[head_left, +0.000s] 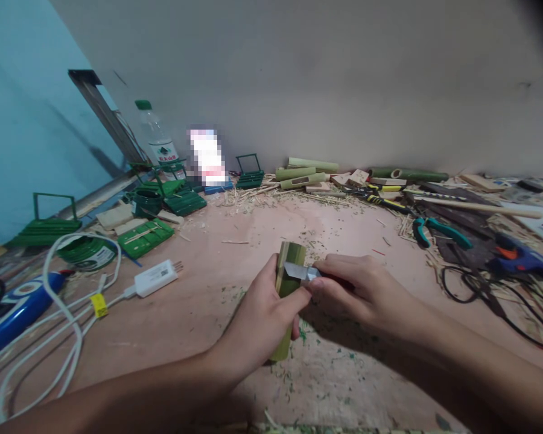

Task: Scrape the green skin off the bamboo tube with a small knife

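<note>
A green piece of bamboo [281, 349] stands tilted over the middle of the table, with a paler strip along its upper left side. My left hand [265, 313] is wrapped round it, and the thumb reaches across toward the blade. In my right hand [357, 286] is a knife [296, 271], its short, slanted metal blade lying against the bamboo's upper part. The knife's handle is mostly hidden by my fingers. Small green and pale shavings [303, 331] lie on the table below both hands.
Left are a white charger [156, 278] with its cable, a blue tube [18, 316] and green bamboo pieces [147, 236]. A bottle [160, 138] and blurred phone [208, 157] stand behind. Right lie teal-handled pliers [441, 232] and a blue glue gun [520, 256]. Bamboo tubes [303, 175] line the wall.
</note>
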Demonstrator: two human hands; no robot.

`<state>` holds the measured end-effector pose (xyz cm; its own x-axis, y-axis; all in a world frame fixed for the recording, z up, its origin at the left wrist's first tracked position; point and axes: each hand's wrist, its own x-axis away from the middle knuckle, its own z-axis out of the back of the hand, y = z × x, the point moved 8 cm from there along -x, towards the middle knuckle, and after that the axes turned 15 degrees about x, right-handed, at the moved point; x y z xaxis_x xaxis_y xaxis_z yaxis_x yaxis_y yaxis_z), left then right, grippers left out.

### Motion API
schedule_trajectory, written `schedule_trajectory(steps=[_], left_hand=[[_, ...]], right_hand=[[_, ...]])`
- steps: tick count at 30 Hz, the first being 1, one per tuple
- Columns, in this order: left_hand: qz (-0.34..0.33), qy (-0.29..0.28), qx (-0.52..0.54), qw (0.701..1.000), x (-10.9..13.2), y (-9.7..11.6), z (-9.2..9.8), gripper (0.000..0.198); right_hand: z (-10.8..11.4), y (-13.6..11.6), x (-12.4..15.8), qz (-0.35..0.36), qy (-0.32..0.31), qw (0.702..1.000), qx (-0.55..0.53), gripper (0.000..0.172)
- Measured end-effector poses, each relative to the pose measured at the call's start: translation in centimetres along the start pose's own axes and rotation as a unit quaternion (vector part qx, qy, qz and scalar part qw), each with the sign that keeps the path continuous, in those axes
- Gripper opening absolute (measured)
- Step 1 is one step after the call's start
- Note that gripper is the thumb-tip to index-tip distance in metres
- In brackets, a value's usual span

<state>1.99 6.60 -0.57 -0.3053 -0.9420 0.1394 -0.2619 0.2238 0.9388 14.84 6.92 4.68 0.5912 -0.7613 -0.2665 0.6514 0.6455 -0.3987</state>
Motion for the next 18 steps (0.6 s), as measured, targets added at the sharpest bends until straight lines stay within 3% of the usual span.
schedule_trajectory(steps=[7,12,18], left_hand=[[-0.005,-0.002,-0.009,1.0,0.1,0.2,0.0,0.023],[0.015,-0.01,-0.015,1.0,0.3,-0.1,-0.2,0.023],[0.018,-0.007,-0.017,1.0,0.1,-0.3,-0.2,0.025]], right_hand=[[0.1,-0.2,0.2,0.004,0.001,1.0,0.017,0.032],[1.3,0.5,0.1,-0.007,0.05,0.998,0.046,0.031],[1.4,1.1,-0.1,-0.016,0.054,0.997,0.055,0.031]])
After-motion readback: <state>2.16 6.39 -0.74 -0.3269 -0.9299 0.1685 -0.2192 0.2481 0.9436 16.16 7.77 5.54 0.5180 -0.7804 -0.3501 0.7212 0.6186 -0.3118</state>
